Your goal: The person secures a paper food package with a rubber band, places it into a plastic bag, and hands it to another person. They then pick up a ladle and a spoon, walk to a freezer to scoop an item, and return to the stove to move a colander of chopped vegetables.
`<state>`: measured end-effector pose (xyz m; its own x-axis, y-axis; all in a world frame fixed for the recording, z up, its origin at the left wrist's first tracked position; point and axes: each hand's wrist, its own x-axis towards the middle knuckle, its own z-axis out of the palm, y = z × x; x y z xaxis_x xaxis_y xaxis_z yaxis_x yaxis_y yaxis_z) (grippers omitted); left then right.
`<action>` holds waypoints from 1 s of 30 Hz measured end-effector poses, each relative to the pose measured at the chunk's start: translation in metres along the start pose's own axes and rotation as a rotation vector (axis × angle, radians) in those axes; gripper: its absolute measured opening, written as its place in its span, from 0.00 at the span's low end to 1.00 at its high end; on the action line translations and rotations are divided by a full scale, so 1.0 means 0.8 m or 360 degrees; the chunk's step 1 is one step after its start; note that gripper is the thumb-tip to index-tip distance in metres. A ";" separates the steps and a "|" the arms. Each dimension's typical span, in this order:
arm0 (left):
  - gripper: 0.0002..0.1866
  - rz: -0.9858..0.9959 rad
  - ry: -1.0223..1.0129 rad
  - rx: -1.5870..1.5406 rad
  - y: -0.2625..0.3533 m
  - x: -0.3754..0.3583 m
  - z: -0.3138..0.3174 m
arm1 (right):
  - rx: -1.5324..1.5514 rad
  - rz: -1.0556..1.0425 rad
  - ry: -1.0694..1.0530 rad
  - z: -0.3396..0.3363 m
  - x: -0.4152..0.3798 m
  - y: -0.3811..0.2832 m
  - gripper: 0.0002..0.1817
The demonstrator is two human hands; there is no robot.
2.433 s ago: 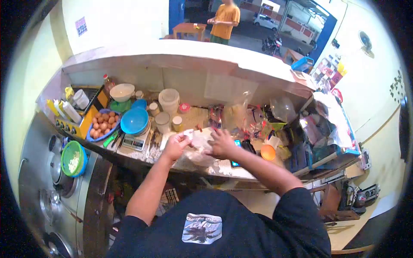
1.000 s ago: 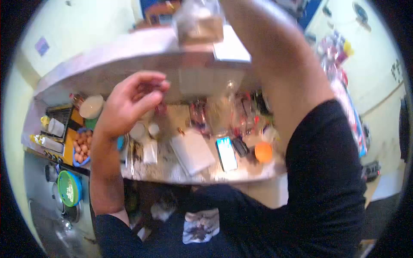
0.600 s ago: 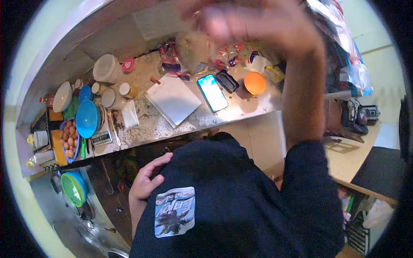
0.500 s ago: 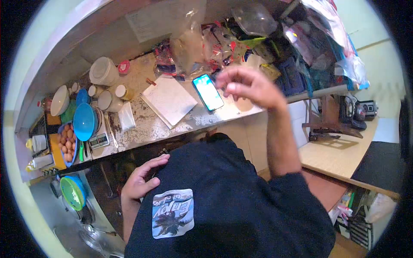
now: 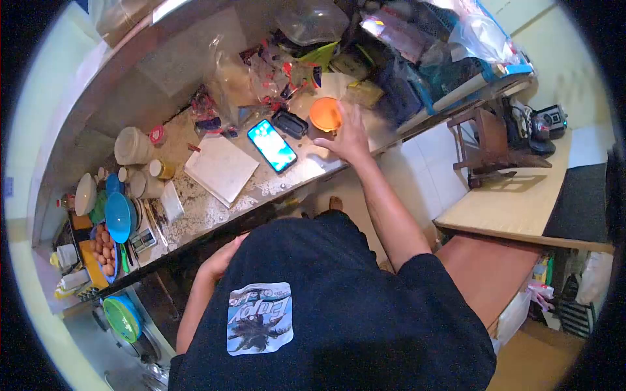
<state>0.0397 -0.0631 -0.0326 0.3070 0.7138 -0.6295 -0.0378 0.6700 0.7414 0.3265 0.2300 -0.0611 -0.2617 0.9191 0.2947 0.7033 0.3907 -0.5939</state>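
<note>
My right hand (image 5: 349, 138) curls round a small tub with an orange lid (image 5: 325, 113) at the counter's front right, fingers on its far side and thumb near its lower edge. A black tray-like object (image 5: 289, 122) lies just left of the tub. Beside it is a smartphone (image 5: 272, 146) with its screen lit. Further left sits a pale notebook (image 5: 220, 171). My left hand (image 5: 223, 259) rests by my waist at the edge of my black shirt, holding nothing; its fingers look stretched out, though the shirt partly hides them.
Crumpled plastic bags (image 5: 241, 81) line the counter's back. To the left are lidded tubs (image 5: 134, 146), a blue bowl (image 5: 121, 217) and eggs (image 5: 103, 249) in a tray. A sink (image 5: 107, 342) holds a green bowl (image 5: 122, 319). A wooden table (image 5: 482, 215) stands at right.
My right hand has moved from above the counter beside the phone to the orange-lidded tub, which now shows. The view has shifted; my left hand remains by my waist, less visible.
</note>
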 end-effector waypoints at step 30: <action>0.29 0.0062 0.0649 -0.0384 -0.112 0.074 0.060 | -0.0620 0.0093 -0.0617 -0.012 0.095 0.039 0.48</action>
<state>0.1072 -0.0904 -0.1249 -0.0954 0.7288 -0.6781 -0.2765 0.6350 0.7214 0.3347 0.3117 -0.0499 -0.3871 0.9193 -0.0713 0.8973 0.3579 -0.2582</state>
